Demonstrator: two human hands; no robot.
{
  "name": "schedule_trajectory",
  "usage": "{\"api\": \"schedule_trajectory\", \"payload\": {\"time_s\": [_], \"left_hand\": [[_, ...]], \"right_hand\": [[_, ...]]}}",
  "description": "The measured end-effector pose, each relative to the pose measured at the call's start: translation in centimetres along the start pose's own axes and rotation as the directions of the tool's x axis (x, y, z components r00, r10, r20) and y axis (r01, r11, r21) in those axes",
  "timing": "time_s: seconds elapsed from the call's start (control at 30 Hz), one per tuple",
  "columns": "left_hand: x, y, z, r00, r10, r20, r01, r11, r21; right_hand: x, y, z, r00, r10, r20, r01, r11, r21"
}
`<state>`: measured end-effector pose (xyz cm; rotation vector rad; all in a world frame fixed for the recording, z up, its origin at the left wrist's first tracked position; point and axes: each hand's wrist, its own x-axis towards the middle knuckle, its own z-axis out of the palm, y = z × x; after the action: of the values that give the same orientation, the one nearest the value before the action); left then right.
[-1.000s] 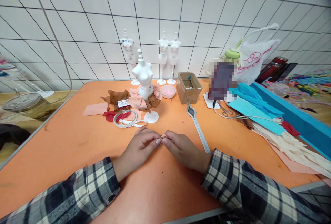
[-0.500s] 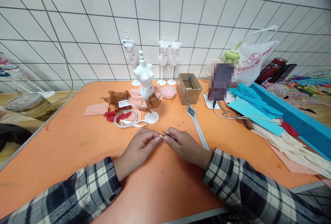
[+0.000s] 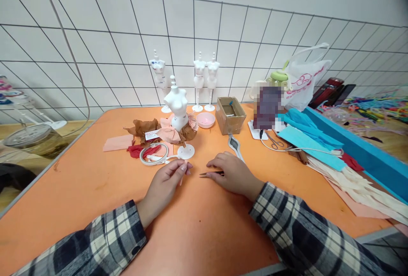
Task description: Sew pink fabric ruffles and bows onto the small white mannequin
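Observation:
My left hand is closed in a pinch on a thin pink strip, which hangs below the fingertips. My right hand holds dark, fine-pointed tweezers low over the table, their tips parted and pointing left. A gap lies between the tips and the strip. Just beyond my left hand is the white round base of a small mannequin, dressed at the waist in pink and brown crumpled fabric. A white ring-shaped roll of tape lies to its left.
A pink bowl and a cardboard box stand behind. Several white mannequins line the tiled wall. A grey strap-like tool lies beyond my right hand. Scissors, blue fabric and cream strips are at right.
My hands have drawn apart, the left one leftward with the pink strip. The tweezers have come away from it. The view has tilted up a little.

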<state>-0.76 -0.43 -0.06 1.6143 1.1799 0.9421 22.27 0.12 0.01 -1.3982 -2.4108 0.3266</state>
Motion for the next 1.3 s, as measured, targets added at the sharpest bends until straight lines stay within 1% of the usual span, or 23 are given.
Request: {"api": "schedule_trajectory", "payload": {"time_s": [0.1,0.13,0.17,0.27,0.3,0.47,0.63,0.77,0.83,0.87,0.9,0.93,0.97,1.03,1.1,1.17,1.2,1.23,1.3], "left_hand": [[0.1,-0.4,-0.1,1.000,-0.010,0.023,0.011,1.000,-0.015],[0.2,-0.5,-0.1,1.000,-0.013,0.026,0.014,1.000,-0.021],[0.3,-0.6,-0.2,1.000,-0.014,0.026,0.015,1.000,-0.025],[0.5,-0.9,-0.3,1.000,-0.008,0.020,0.008,1.000,-0.027],[0.5,-0.9,-0.3,1.000,-0.008,0.019,0.008,1.000,-0.023],[0.6,-0.9,-0.3,0.999,-0.012,0.030,0.012,1.000,0.004],[0.5,-1.1,-0.3,0.999,-0.010,0.035,0.010,1.000,0.010],[0.6,-0.9,-0.1,0.999,0.030,0.027,-0.030,0.999,0.014],[0.5,-0.6,0.2,0.999,0.036,0.035,-0.036,0.999,0.013],[0.5,-0.4,0.3,0.999,0.034,0.039,-0.034,0.999,0.012],[0.5,-0.3,0.4,0.999,0.029,0.041,-0.030,0.999,0.013],[0.5,-0.1,0.5,0.999,0.025,0.040,-0.026,1.000,0.014],[0.6,0.0,0.6,0.999,0.026,0.039,-0.026,1.000,0.016],[0.7,0.0,0.7,0.999,0.028,0.039,-0.029,0.999,0.022],[0.8,-0.2,0.7,0.999,0.030,0.039,-0.031,0.999,0.027],[0.9,-0.5,0.7,0.998,0.035,0.042,-0.037,0.999,0.031],[0.9,-0.6,0.7,0.998,0.037,0.043,-0.038,0.999,0.030],[1.0,-0.7,0.7,0.998,0.038,0.043,-0.039,0.999,0.029],[1.0,-0.9,0.7,0.998,0.042,0.038,-0.043,0.999,0.028]], "right_hand": [[0.1,1.5,-0.7,0.985,0.128,-0.112,-0.137,0.987,-0.079],[0.1,2.0,-0.8,0.981,0.155,-0.115,-0.167,0.980,-0.105],[0.1,2.3,-0.9,0.982,0.166,-0.090,-0.176,0.977,-0.119],[0.1,2.6,-0.4,0.990,0.135,0.033,-0.131,0.987,-0.094],[0.1,2.6,-0.2,0.991,0.121,0.057,-0.116,0.990,-0.075],[0.3,2.0,0.2,0.988,0.130,0.083,-0.128,0.991,-0.024],[0.3,2.1,0.2,0.988,0.137,0.065,-0.133,0.989,-0.061],[0.5,2.1,0.4,0.993,0.107,0.057,-0.101,0.990,-0.095],[1.0,2.1,0.3,0.996,0.089,-0.011,-0.090,0.993,-0.070],[1.4,2.1,0.0,0.994,0.078,-0.076,-0.081,0.996,-0.041],[1.8,2.1,-0.5,0.985,0.067,-0.160,-0.069,0.998,-0.007],[2.4,2.2,-1.0,0.966,0.053,-0.253,-0.048,0.999,0.024],[3.0,2.2,-1.8,0.937,0.039,-0.348,-0.026,0.999,0.044],[4.3,2.5,-3.4,0.847,0.037,-0.530,-0.017,0.999,0.042],[5.7,3.3,-5.2,0.762,0.034,-0.647,-0.042,0.999,0.003],[7.0,4.4,-6.5,0.685,0.054,-0.726,-0.114,0.993,-0.034],[7.6,5.1,-7.0,0.669,0.072,-0.740,-0.157,0.987,-0.046],[8.1,5.8,-7.3,0.675,0.091,-0.732,-0.199,0.978,-0.062],[8.9,6.9,-7.5,0.711,0.132,-0.690,-0.283,0.953,-0.109]]}}
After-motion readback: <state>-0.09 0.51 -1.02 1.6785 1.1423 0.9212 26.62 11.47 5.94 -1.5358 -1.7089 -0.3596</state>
